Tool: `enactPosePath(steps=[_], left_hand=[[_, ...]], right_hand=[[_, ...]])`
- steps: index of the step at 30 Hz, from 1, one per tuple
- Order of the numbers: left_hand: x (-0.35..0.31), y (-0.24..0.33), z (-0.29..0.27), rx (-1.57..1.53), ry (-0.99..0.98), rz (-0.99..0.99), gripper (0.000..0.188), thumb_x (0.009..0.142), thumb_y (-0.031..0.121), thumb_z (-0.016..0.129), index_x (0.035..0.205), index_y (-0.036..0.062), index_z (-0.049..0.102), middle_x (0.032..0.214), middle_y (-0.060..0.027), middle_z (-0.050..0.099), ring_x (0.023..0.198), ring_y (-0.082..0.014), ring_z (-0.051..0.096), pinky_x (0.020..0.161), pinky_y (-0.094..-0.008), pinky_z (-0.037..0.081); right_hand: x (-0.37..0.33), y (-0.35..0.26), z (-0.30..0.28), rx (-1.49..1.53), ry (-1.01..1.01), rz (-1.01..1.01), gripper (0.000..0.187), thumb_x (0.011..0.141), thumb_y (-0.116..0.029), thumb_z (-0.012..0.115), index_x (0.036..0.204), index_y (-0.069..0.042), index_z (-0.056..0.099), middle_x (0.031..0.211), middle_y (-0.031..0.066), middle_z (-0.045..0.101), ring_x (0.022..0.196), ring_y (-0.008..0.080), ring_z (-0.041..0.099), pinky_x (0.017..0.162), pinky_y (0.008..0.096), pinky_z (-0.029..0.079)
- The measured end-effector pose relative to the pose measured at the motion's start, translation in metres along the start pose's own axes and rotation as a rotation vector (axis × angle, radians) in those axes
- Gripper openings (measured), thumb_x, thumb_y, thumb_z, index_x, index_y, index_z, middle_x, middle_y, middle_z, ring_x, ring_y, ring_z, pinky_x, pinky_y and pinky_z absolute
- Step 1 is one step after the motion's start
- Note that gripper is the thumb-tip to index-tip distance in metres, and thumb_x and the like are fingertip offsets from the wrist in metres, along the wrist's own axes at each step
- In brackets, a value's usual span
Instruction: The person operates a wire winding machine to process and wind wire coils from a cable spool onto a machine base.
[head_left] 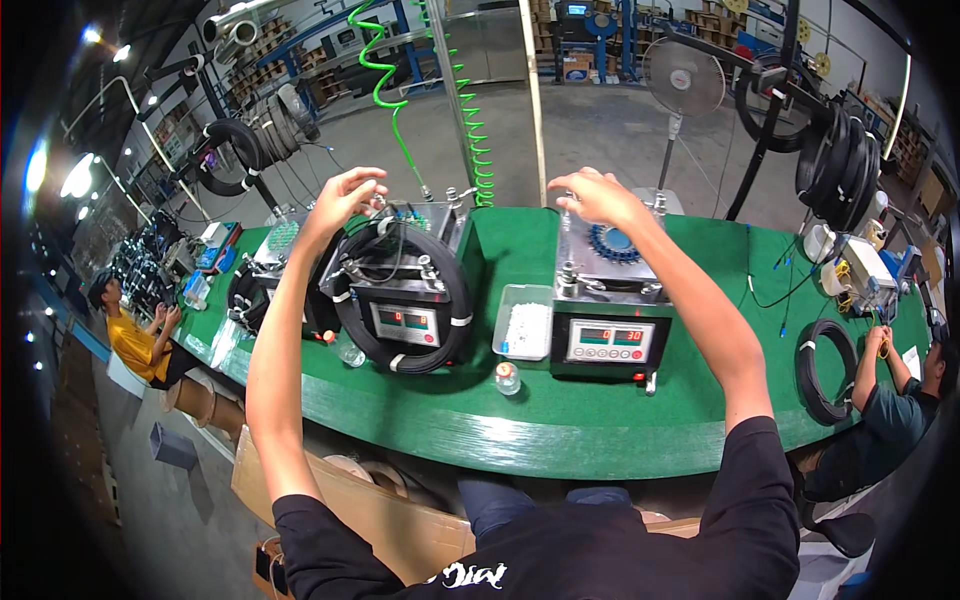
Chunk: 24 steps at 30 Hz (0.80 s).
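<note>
Cable coil (462,285) below left grip (345,198); machine (610,340) below right grip (597,197).

The bench (690,420) has a green top with a curved-looking front edge. On it I observe a left counter unit (405,323) and a right counter unit (612,345), set apart. Between them sits a shallow tray (525,291), just beside the right unit. A clear bottle (508,380) with an orange-red cap stands nearer the front edge. A black cable coil (806,380) lies flat toward the right end.
</note>
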<state>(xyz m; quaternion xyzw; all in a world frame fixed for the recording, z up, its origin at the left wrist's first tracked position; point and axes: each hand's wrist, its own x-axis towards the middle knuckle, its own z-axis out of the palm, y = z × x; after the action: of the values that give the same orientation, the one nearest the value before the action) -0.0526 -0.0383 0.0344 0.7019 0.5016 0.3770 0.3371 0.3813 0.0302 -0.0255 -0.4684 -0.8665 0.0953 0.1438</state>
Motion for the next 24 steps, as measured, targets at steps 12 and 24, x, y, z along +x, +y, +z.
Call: enactPosePath(steps=[12, 24], left_hand=[[-0.050, -0.156, -0.053, 0.266, 0.026, 0.053, 0.046, 0.106, 0.034, 0.051, 0.135, -0.0015, 0.059, 0.131, -0.0143, 0.065, 0.122, -0.0230, 0.059, 0.107, -0.0349, 0.042], [-0.090, -0.202, 0.010, 0.054, 0.504, 0.308, 0.060, 0.109, 0.043, 0.033, 0.146, -0.0018, 0.049, 0.103, -0.0110, 0.064, 0.068, -0.0147, 0.037, 0.062, -0.0338, 0.035]], right_hand=[[0.011, -0.166, 0.118, 0.347, 0.009, -0.224, 0.032, 0.099, -0.035, 0.060, 0.115, -0.009, 0.053, 0.112, 0.0157, 0.055, 0.107, 0.0383, 0.059, 0.087, 0.0498, 0.050], [0.001, -0.235, 0.236, 0.390, 1.045, 0.230, 0.019, 0.096, -0.014, 0.065, 0.105, 0.001, 0.055, 0.129, 0.0255, 0.061, 0.114, 0.0434, 0.060, 0.096, 0.0479, 0.049]])
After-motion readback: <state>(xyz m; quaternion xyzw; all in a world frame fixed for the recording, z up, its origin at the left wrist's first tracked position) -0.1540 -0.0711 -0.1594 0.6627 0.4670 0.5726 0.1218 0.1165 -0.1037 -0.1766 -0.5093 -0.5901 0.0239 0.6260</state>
